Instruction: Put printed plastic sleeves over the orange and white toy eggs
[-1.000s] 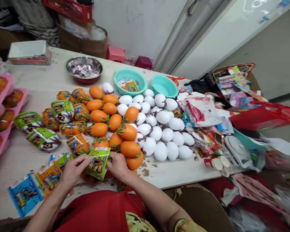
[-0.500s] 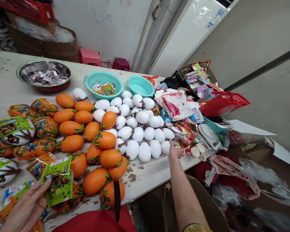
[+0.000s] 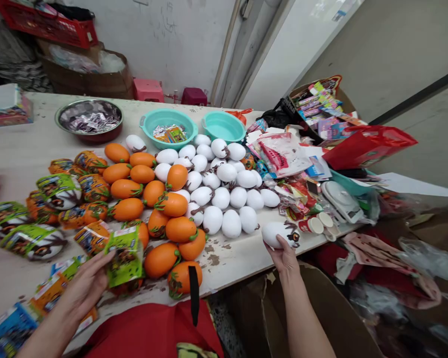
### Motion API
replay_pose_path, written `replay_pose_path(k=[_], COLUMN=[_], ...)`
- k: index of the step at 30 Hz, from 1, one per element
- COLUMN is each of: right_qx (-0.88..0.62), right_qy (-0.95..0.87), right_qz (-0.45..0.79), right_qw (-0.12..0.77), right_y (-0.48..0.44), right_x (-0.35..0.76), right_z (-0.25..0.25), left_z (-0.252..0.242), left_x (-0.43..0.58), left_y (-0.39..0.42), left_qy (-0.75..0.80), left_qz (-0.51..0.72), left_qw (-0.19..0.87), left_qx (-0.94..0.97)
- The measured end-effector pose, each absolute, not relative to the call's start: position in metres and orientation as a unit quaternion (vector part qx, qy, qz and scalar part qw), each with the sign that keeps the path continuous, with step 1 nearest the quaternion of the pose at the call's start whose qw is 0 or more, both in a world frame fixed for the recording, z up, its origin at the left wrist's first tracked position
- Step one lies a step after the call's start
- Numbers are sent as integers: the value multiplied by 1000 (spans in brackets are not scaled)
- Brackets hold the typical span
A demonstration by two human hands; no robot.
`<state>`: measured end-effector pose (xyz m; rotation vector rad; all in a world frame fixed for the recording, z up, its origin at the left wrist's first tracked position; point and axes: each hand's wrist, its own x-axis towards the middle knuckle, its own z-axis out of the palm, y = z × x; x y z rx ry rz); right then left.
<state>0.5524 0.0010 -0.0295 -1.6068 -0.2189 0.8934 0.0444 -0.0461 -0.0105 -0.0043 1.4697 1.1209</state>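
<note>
My left hand [image 3: 93, 278] is closed on the edge of a green printed packet [image 3: 126, 256], held above the orange toy eggs. At the right, my right hand [image 3: 284, 256] grips a white toy egg [image 3: 274, 233] with a dark printed or moulded figure at its right end. It is lifted at the table's front edge, near the paper cups. A cluster of white eggs [image 3: 231, 223] with brown details lies left of that hand. Orange eggs [image 3: 160, 259] with green leafy parts spread across the middle, and several wrapped eggs [image 3: 33, 242] lie at the left.
Behind the eggs stand a metal bowl [image 3: 89, 136] of small sachets and two turquoise basins [image 3: 168, 144]. Paper cups [image 3: 311, 224], a white scale [image 3: 341, 201] and a red bag [image 3: 369, 144] crowd the right side. More flat packets [image 3: 11, 328] lie at front left.
My right hand has taken a white egg from the cluster's near right corner and drawn it toward me. The left hand still holds the green packet. The view has shifted left.
</note>
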Motion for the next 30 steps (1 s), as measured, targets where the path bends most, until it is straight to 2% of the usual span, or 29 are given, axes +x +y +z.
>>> replay_pose_path(k=[4,8,12,17,25,27,30], right_qx=[-543,-482,-443,-400,-392,-375,-359], right_qy=[-189,-165,-172,-156,-201,-192,-145], right_qz=[522,632,719,838,890,901,913], right_qw=[630,583,507,336,120,101,130], right_y=[-39,-62,-86,-104,-107,-110,-120], right_x=[450,329,260,253,253,254,254], right_z=[-6,5,6,8,19,16,11], left_z=[20,47,59,56,54,54,55], left_x=[79,92,69,19,-13,-15,-19], left_y=[-50,-58,-72,-91,-116,-121,-131], left_qy=[508,420,413,432,438,443,450], left_qz=[473,446,450,410,296,285,281], left_qw=[719,782,782,788,819,821,823], left_qx=[40,115,125,158,223,221,203])
